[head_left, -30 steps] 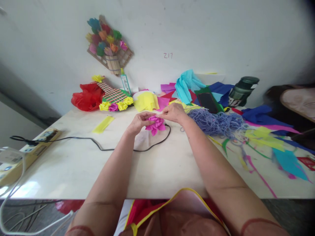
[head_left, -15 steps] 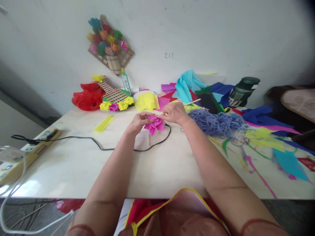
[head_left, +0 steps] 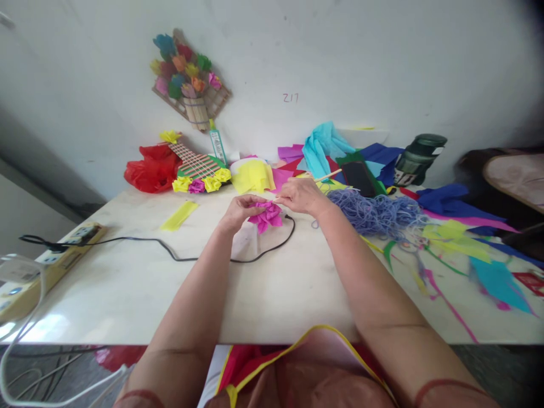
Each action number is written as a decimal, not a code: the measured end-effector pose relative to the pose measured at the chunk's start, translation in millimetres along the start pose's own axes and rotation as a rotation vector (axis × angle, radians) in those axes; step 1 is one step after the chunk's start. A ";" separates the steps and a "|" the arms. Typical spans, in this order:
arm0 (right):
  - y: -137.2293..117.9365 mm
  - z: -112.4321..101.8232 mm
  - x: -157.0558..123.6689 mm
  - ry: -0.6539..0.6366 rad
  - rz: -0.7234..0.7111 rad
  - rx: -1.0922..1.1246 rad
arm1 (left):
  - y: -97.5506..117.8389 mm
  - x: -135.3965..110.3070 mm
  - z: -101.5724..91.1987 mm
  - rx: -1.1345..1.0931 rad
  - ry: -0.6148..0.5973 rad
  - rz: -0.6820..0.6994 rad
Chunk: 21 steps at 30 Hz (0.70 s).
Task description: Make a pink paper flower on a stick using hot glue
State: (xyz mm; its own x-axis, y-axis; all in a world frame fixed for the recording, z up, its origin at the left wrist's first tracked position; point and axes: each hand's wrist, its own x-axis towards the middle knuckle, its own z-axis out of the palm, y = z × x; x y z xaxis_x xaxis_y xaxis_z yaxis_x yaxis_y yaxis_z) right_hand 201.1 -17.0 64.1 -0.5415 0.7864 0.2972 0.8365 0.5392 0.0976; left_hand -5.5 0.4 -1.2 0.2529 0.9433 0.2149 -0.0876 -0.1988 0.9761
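Observation:
Above the middle of the table, my left hand [head_left: 243,211] pinches a magenta crepe-paper flower [head_left: 267,218] by its upper edge, petals hanging down and toward me. My right hand [head_left: 301,195] is closed around a thin wooden stick [head_left: 329,175]. One end of the stick sticks out past the hand to the upper right; its other end reaches the top of the flower. Both hands' fingertips nearly meet at the petals. Whether the stick's tip touches the paper is too small to tell.
Left lie a power strip [head_left: 76,246], a black cable [head_left: 170,256] and a yellow paper strip [head_left: 180,216]. Behind stand a flower-trimmed craft [head_left: 196,161] and a glue bottle [head_left: 217,144]. Right are tangled blue-grey string [head_left: 376,214], a phone [head_left: 358,178], paper scraps [head_left: 501,283] and a dark green bottle [head_left: 420,160].
My right hand has turned slightly, and the stick's free end has shifted a little left. The flower has tilted slightly in my left hand, which otherwise stays in place.

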 end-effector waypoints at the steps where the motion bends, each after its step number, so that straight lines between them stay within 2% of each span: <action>1: 0.8 -1.1 -0.3 -0.011 0.006 0.006 | -0.4 0.1 -0.5 0.019 0.001 0.011; 10: 9.2 -1.3 1.6 -0.077 0.119 0.093 | 0.4 0.1 0.8 0.067 0.023 0.042; 21: 8.2 -8.1 0.6 -0.084 0.117 0.077 | 0.5 -0.2 1.7 0.306 0.055 0.113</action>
State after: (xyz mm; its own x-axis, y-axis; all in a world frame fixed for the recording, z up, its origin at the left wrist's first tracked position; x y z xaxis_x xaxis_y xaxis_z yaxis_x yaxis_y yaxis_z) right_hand 208.3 -14.6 72.8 -0.4482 0.8661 0.2213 0.8873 0.4610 -0.0075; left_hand -4.0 -0.4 -0.7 0.2049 0.9219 0.3287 0.1832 -0.3660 0.9124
